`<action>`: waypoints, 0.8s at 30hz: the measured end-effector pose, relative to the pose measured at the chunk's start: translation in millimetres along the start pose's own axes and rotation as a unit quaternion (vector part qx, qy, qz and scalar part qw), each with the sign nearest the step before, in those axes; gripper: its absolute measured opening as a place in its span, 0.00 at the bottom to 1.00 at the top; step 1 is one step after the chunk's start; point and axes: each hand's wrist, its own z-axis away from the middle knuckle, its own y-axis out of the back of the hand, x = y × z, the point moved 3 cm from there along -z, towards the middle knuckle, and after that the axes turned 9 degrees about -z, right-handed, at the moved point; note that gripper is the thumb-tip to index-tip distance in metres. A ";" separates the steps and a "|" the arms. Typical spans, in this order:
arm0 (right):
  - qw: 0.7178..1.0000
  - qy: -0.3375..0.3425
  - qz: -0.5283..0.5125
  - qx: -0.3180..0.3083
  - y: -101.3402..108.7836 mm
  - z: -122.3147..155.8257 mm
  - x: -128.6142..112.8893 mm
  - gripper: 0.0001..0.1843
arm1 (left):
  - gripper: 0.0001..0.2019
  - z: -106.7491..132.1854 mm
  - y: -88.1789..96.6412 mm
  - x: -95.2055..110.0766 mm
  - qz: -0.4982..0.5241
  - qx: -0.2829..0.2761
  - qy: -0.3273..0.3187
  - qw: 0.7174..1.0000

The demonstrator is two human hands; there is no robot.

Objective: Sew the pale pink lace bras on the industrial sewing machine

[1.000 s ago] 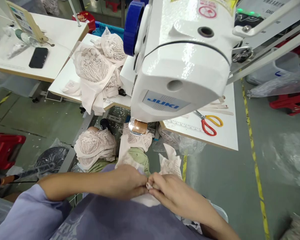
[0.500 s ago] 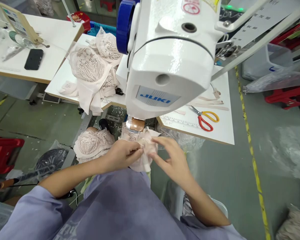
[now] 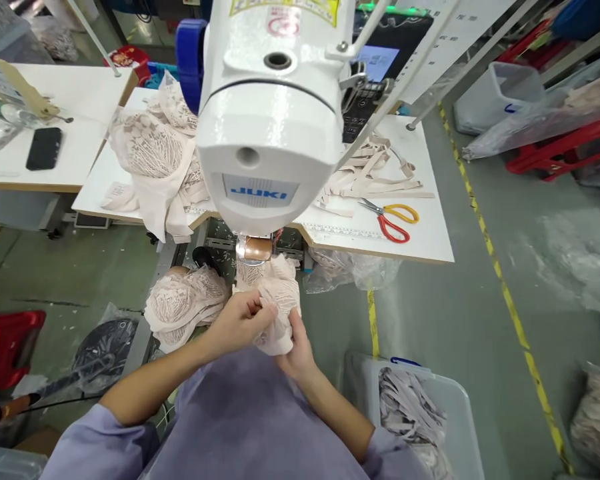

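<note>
Below the head of a white JUKI sewing machine (image 3: 267, 127), I hold a pale beige lace bra piece (image 3: 283, 283) in front of my body. My left hand (image 3: 243, 317) pinches its near left edge between thumb and fingers. On the right, my right hand (image 3: 299, 350) grips the piece from beside and below, some of its fingers hidden behind the fabric. The far end of the lace reaches up to the machine's needle area, beside a round metal part with a copper-coloured plate (image 3: 256, 249). More lace bra cups (image 3: 183, 300) lie stacked just left of my left hand.
A pile of lace pieces (image 3: 155, 157) lies on the white table left of the machine. Scissors with red and orange handles (image 3: 393, 219) and beige straps (image 3: 375, 170) lie at right. A clear bin of fabric strips (image 3: 460, 400) stands on the floor at lower right.
My right hand has moved from the fabric's upper right, fingers spread, down to its lower right side and closed on it. The piece now lies more spread out. The camera view has shifted right.
</note>
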 end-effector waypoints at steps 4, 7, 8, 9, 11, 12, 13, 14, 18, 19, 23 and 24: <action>0.993 0.104 0.064 0.008 16.3 6.0 -2.5 0.33 | 0.19 7.6 6.0 6.2 -0.263 0.056 -0.140 0.953; 0.976 0.146 0.161 0.014 25.4 10.2 -0.8 0.28 | 0.17 15.1 2.1 11.6 -0.474 0.155 -0.255 0.828; 0.968 0.159 0.192 0.019 26.2 11.4 -0.8 0.26 | 0.16 16.5 -1.0 12.2 -0.514 0.174 -0.278 0.793; 0.960 0.172 0.220 0.024 25.9 12.5 -1.1 0.25 | 0.16 17.2 -4.2 12.1 -0.541 0.183 -0.293 0.767; 0.943 0.196 0.269 0.029 23.6 14.0 -3.2 0.24 | 0.16 17.0 -9.1 11.0 -0.569 0.185 -0.309 0.739; 0.936 0.202 0.288 0.032 22.5 14.4 -4.7 0.23 | 0.15 16.7 -10.5 10.5 -0.575 0.183 -0.316 0.733; 0.933 0.201 0.297 0.035 22.1 14.7 -6.4 0.22 | 0.15 16.4 -11.2 10.0 -0.576 0.180 -0.320 0.730; 0.933 0.197 0.299 0.040 22.4 15.0 -8.5 0.21 | 0.15 16.3 -11.4 9.7 -0.571 0.177 -0.323 0.734; 0.945 0.180 0.270 0.047 26.0 19.7 -20.7 0.21 | 0.15 19.6 -14.2 8.5 -0.512 0.150 -0.345 0.772; 0.946 0.181 0.265 0.046 26.2 21.3 -23.9 0.21 | 0.15 21.3 -16.6 8.0 -0.503 0.153 -0.353 0.774; 0.958 0.146 0.243 0.033 22.2 20.8 -26.5 0.15 | 0.12 25.4 -31.4 5.3 -0.509 0.145 -0.397 0.750; 0.965 0.127 0.227 0.026 21.0 19.5 -25.3 0.15 | 0.12 24.6 -33.3 5.0 -0.516 0.125 -0.399 0.748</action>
